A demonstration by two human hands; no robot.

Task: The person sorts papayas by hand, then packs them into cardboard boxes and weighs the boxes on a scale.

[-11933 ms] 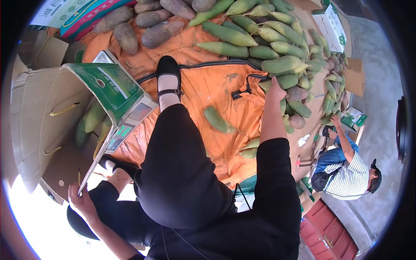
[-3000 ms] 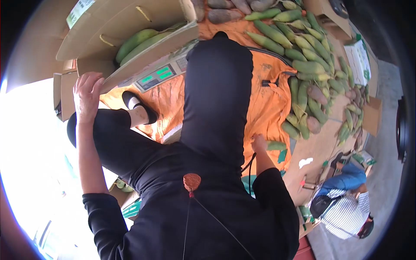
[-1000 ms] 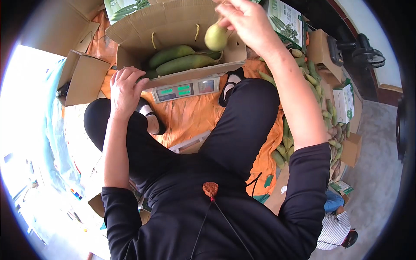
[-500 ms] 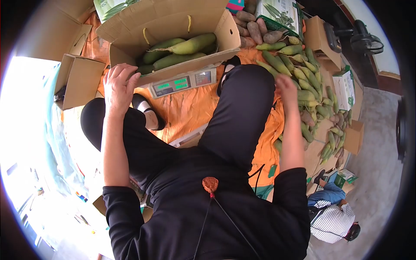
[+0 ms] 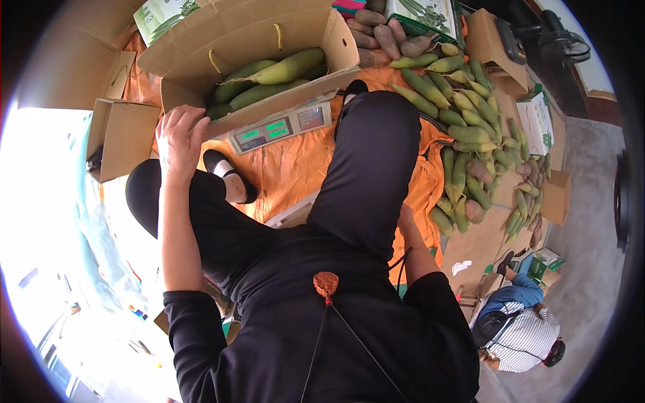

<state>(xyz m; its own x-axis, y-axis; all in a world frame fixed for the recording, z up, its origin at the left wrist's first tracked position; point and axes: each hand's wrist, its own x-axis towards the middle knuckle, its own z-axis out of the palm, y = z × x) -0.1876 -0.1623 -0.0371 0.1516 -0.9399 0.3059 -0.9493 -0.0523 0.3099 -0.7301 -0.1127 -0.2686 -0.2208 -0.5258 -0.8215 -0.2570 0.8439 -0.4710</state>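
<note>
My left hand is at the near left corner of an open cardboard box, its fingers over the top edge and the thumb on the outer side. Inside the box lie several long green radishes. Under the box's front edge shows a scale with lit green digits. Low beside my right thigh is my right hand; the leg hides its fingers, and whatever they touch is out of sight.
A heap of green radishes lies to the right, with reddish-brown roots behind it. An orange sheet covers the floor. A small cardboard box stands at left, a fan at far right. Another person sits lower right.
My right hand has moved from beside the radish heap down and back behind my right thigh. My left hand stays at the box corner. The view has shifted slightly.
</note>
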